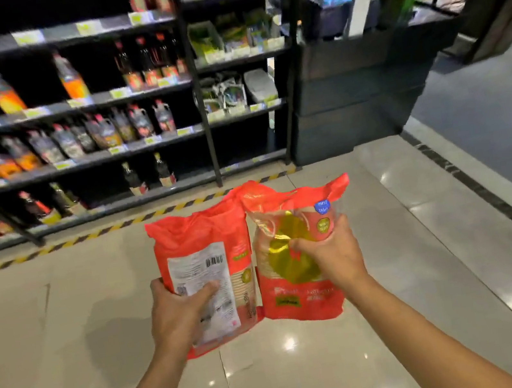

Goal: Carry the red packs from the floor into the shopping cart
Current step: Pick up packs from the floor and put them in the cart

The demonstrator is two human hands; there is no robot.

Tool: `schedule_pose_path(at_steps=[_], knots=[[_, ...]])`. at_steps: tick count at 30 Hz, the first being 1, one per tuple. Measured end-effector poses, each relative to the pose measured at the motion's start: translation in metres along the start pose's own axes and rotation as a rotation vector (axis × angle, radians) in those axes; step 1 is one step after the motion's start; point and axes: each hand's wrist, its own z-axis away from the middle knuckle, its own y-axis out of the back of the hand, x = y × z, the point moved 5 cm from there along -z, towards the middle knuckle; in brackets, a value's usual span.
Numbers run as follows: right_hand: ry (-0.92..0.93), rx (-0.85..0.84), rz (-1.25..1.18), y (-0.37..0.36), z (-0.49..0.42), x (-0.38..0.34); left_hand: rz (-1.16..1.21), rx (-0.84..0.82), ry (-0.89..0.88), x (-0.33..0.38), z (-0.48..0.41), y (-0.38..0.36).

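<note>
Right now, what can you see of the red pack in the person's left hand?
This red pack is a glossy plastic bag, its back showing a white label with barcode. Its crumpled top points toward the shelves. The left hand grips its lower part, thumb across the label. Its right edge meets the second red pack.

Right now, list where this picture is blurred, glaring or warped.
Head view: motion blur smears the shelves; the left pack and right pack are sharper; bright glare spots dot the floor; the wide lens bows the shelf lines.
</note>
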Motion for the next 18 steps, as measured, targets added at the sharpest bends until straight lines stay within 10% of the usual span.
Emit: schedule_pose_path(at_steps=[8,18], knots=[[0.281,-0.031,-0.14,0.03,0.097,-0.174,0.109,0.297,-0.199,0.13,0.087,0.138],[0.559,-0.398,-0.174,-0.019,0.192,-0.266,0.19,0.727,-0.244,0.127,0.211,0.268]])
